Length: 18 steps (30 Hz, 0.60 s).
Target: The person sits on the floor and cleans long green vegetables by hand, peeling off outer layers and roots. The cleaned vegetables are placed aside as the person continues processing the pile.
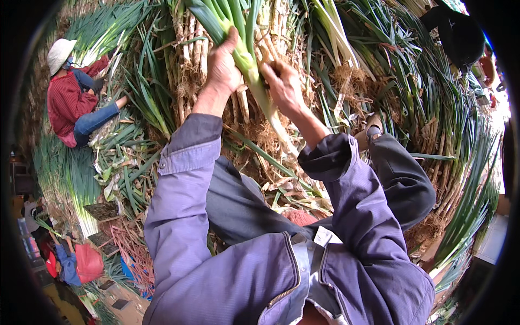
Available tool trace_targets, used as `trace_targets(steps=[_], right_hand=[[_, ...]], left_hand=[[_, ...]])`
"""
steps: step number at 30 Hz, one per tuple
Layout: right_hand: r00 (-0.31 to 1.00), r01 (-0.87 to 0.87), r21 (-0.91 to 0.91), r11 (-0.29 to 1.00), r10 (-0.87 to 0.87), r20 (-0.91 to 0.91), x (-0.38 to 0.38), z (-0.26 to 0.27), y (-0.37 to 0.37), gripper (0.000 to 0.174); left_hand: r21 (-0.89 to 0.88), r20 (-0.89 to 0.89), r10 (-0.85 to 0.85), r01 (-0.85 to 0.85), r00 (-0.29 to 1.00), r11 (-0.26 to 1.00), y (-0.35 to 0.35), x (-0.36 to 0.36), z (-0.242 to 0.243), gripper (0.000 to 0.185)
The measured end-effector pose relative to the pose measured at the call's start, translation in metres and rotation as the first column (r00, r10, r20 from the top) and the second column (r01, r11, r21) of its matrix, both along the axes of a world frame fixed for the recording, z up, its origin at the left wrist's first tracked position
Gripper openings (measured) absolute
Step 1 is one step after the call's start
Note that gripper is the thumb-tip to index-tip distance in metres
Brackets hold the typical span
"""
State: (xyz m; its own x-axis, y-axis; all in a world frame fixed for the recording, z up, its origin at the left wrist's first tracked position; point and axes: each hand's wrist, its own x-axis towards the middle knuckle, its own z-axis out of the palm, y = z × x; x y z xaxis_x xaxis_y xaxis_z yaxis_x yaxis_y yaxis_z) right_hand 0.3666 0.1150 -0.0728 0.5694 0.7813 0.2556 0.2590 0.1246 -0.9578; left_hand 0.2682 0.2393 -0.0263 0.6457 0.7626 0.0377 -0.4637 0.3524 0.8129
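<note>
My left hand (224, 65) is closed round the upper stalk of a large green onion (256, 87), its thumb lying along the stem where the green leaves fan out. At the side of the same stalk, a little lower, is my right hand (282, 83), fingers bent and fingertips at its outer layer; whether they pinch a leaf sheath is not clear. The pale root end slants down towards my right sleeve. Behind both hands lie untrimmed green onions (197, 44) with dry brown outer leaves and matted roots (264, 136).
Piled green onions (422, 77) spread to the right. Peeled leaf scraps (126, 170) lie at left, near a seated person in a white hat (61, 55). Pink ties (136, 252) lie lower left, with more people beyond. My bent legs frame the ground before me.
</note>
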Motion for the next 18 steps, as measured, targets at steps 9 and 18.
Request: trace_targets(steps=[9, 18], right_hand=[[0.991, -0.101, 0.027, 0.995, 0.103, -0.085, -0.008, 0.038, 0.023, 0.037], [0.785, -0.135, -0.053, 0.989, 0.074, -0.615, -0.034, -0.057, -0.052, 0.025]], left_hand=[[-0.052, 0.089, 0.002, 0.003, 0.996, 0.999, 0.017, 0.003, -0.003, 0.048], [0.124, 0.074, -0.273, 0.263, 0.959, 0.957, 0.022, -0.011, 0.012, 0.054]])
